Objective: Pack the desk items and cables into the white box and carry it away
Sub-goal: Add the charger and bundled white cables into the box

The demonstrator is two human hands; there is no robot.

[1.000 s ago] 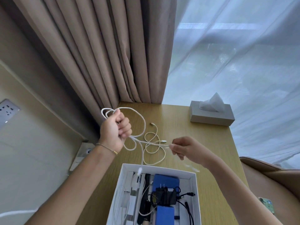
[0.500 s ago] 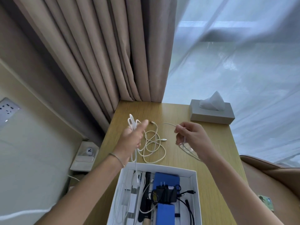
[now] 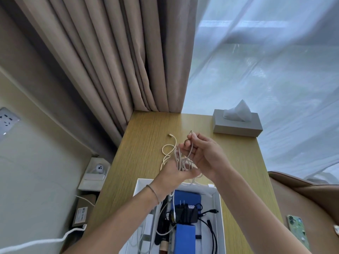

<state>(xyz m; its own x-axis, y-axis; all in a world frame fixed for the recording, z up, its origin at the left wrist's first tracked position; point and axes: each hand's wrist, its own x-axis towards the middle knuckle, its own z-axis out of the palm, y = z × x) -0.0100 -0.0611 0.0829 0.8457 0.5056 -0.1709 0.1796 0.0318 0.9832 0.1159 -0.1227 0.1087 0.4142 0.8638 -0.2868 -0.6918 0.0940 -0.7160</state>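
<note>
Both hands meet above the wooden desk (image 3: 244, 162), just beyond the white box (image 3: 219, 204). My left hand (image 3: 174, 173) cups a bundle of coiled white cable (image 3: 181, 162). My right hand (image 3: 205, 156) pinches the cable's end upward beside it. A second white cable (image 3: 169, 149) lies looped on the desk behind my left hand. The white box holds blue packs, a black adapter (image 3: 185, 213), black leads and white items.
A grey tissue box (image 3: 236, 125) stands at the desk's far right. Beige curtains (image 3: 113, 61) hang behind. A phone (image 3: 297, 230) rests on a brown chair at right. Left of the desk are a wall socket (image 3: 8, 121), a cardboard box (image 3: 83, 209) and a white cord (image 3: 45, 241).
My hands have come together over the desk. The white cable, held stretched between them before, is now gathered into loops in my left palm, and my right hand holds its end.
</note>
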